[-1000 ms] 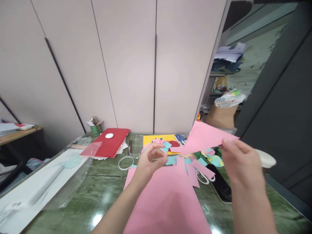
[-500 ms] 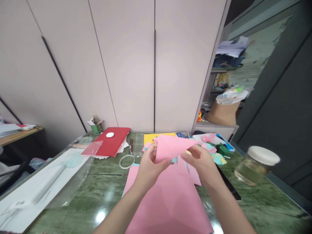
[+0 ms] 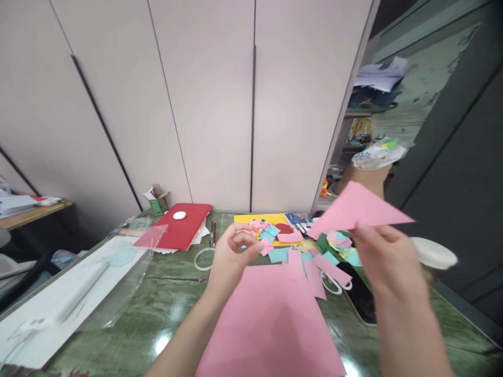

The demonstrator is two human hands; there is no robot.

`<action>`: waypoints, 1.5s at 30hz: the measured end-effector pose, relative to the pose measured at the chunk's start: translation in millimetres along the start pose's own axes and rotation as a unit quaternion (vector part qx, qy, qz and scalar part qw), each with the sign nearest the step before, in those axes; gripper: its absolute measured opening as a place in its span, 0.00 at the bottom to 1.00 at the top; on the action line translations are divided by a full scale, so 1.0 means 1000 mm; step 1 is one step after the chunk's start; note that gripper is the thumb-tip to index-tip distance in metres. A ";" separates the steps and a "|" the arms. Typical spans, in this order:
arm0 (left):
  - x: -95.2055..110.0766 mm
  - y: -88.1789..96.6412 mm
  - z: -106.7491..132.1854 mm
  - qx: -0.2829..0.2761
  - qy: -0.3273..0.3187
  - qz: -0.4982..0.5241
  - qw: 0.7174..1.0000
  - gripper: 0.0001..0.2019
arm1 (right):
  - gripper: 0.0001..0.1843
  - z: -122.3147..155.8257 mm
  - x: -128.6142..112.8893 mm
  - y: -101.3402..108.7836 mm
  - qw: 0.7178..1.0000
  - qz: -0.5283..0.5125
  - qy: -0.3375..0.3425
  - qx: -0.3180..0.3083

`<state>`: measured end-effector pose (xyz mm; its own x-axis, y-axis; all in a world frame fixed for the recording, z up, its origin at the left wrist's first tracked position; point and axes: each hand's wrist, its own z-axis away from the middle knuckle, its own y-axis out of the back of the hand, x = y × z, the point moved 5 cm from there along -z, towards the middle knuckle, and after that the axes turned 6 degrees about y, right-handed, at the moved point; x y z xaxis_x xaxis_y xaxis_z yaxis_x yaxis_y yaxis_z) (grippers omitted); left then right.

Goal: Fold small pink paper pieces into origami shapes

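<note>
Raised on the right, my right hand [image 3: 387, 256] pinches the lower edge of a pink paper triangle [image 3: 359, 209]. My left hand [image 3: 237, 259] hovers over the top left of a large pink sheet [image 3: 271, 319], its fingers curled apart with nothing between them. Just beyond the left fingertips lie small folded pink and blue paper pieces [image 3: 269, 233] on a yellow sheet [image 3: 240, 220]. Pink paper strips [image 3: 314, 277] rest at the sheet's upper right corner, one of them over white-handled scissors [image 3: 330, 283].
A black phone [image 3: 359, 298] lies right of the scissors. Behind my right hand stands a jar with a white lid [image 3: 434, 252], partly hidden. A white tape ring [image 3: 203, 259], a red folder [image 3: 184, 225] and a plastic-covered white board [image 3: 78, 298] are on the left of the green table [image 3: 165, 293].
My left hand has let go of the pink paper. My right hand has carried it right and up, uncovering the small pieces and the scissors.
</note>
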<state>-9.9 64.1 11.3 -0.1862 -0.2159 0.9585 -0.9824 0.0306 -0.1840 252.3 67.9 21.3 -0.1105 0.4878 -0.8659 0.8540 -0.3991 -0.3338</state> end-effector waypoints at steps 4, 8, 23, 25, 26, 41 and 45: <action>0.002 0.003 -0.003 0.004 -0.012 0.016 1.000 0.13 | 0.12 -0.011 -0.007 0.019 0.998 -0.034 0.039 0.022; -0.003 -0.020 0.006 -0.097 0.009 -0.002 0.995 0.16 | 0.11 0.013 0.005 -0.020 0.990 0.057 0.001 -0.128; -0.007 -0.026 0.012 -0.108 0.018 0.003 0.994 0.14 | 0.08 0.017 0.018 -0.038 0.975 0.022 0.010 -0.221; -0.006 -0.027 0.013 -0.118 0.016 0.010 0.993 0.14 | 0.07 0.008 0.014 -0.029 0.979 0.006 0.029 -0.204; -0.006 -0.028 0.013 -0.124 0.016 0.015 0.992 0.14 | 0.06 0.006 0.012 -0.026 0.979 -0.001 0.033 -0.200; 0.001 0.006 -0.004 -0.002 -0.036 -0.009 0.999 0.14 | 0.06 -0.019 -0.018 0.032 0.993 -0.070 0.084 -0.034; 0.006 0.011 -0.005 0.017 -0.051 0.001 0.999 0.11 | 0.07 -0.016 -0.026 0.027 0.986 -0.033 0.107 -0.122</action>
<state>-22.0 68.4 16.5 -0.1845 -0.3140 0.9313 -0.9808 -0.0019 -0.1950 286.8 56.9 40.7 -0.0822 0.6695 -0.7383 0.9482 -0.1755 -0.2647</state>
